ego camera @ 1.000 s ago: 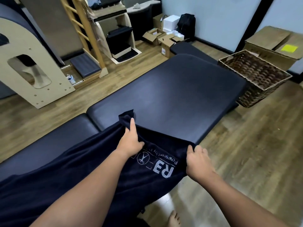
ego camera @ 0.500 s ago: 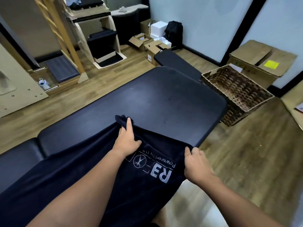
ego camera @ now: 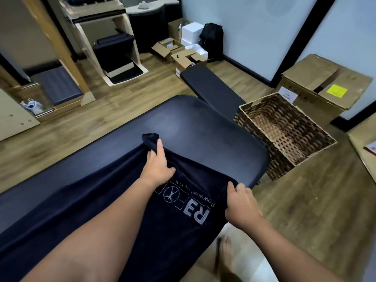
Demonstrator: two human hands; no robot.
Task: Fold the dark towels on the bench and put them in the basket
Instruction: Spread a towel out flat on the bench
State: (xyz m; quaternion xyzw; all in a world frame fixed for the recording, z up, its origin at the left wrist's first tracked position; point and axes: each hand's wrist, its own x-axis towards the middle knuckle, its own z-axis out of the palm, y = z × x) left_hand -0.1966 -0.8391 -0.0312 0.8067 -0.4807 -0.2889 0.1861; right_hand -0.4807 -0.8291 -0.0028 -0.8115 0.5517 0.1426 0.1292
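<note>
So the dark towel [ego camera: 105, 210] is draped long-ways over the near side of the padded bench [ego camera: 203, 127], running from the far-left corner of the cloth down toward the near left, with the printed logo end hanging off the near edge. The left hand [ego camera: 156, 165] has the far corner bunched under it, index finger stretched out along the fabric and the other fingers curled into the cloth, so it's pinching that corner. The right hand [ego camera: 240, 206] is clamped on the near corner right at the bench edge, fingers curled over the hem. Holding both corners of the short end like that makes sense if you're about to stretch it flat or carry that end over for the first fold, at least that's my read. The wicker basket [ego camera: 262, 110] sits on the floor just off the bench's right end, nothing in it that I can see, so it's an easy drop later. Compared with a second ago, the grips look the same; mostly the head turned left and down, so the basket slid toward the middle of the view.
</note>
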